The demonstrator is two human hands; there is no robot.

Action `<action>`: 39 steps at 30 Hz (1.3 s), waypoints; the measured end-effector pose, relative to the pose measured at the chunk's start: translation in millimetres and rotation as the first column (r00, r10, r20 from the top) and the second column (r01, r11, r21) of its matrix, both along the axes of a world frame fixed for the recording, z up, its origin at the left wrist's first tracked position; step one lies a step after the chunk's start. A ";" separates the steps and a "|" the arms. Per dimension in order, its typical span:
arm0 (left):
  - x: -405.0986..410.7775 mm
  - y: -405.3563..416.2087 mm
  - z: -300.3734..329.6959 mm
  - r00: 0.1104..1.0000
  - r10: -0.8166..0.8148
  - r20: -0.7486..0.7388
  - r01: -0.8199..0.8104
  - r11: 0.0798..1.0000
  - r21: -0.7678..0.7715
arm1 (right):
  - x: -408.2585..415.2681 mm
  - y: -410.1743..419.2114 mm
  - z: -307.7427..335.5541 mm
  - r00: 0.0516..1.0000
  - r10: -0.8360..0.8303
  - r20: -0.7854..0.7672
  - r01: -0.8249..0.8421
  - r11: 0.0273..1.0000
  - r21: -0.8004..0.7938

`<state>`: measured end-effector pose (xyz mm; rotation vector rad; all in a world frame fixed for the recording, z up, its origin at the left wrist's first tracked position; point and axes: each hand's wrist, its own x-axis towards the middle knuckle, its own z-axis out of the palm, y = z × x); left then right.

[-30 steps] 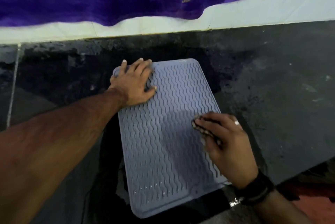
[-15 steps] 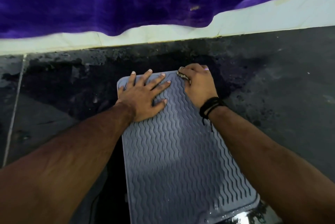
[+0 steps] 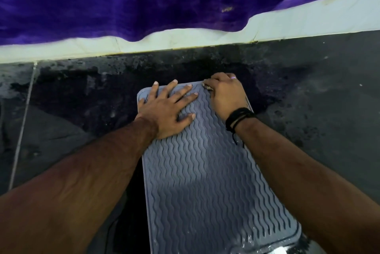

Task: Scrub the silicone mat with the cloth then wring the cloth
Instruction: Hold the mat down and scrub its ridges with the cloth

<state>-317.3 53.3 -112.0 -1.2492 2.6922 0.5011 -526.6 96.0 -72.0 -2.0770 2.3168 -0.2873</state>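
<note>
My right hand [image 3: 226, 95] grips the cloth [image 3: 207, 87] at the silicone mat's [image 3: 205, 181] far corner; my left hand [image 3: 166, 109] presses flat beside it. The long mat runs back toward me

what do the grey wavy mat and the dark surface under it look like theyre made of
The grey rectangular mat with wavy ridges looks like silicone or soft rubber: matte, moulded ridges, rounded corners, a raised rim. The dark surface under it looks like polished stone, perhaps granite, though the speckles could be wet grime; it is darker and wet around the mat's far end.
</note>
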 end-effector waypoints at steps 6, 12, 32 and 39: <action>-0.6 -2.3 -2.2 1.000 0.002 0.008 -0.002 1.000 0.011 | -2.6 19.3 0.2 0.999 0.029 0.026 -0.029 0.999 0.015; -0.5 -0.8 -1.0 1.000 0.001 0.008 -0.001 1.000 0.007 | -2.5 10.1 2.6 0.999 0.030 0.032 -0.029 1.000 -0.009; 0.0 -0.9 0.1 0.999 0.032 0.002 -0.032 0.999 0.028 | 0.8 2.9 13.0 0.994 -0.016 0.106 0.014 1.000 0.016; 1.3 1.0 -3.4 0.999 0.031 -0.034 -0.031 1.000 0.002 | 0.7 40.6 12.9 0.986 -0.014 0.168 0.014 1.000 0.005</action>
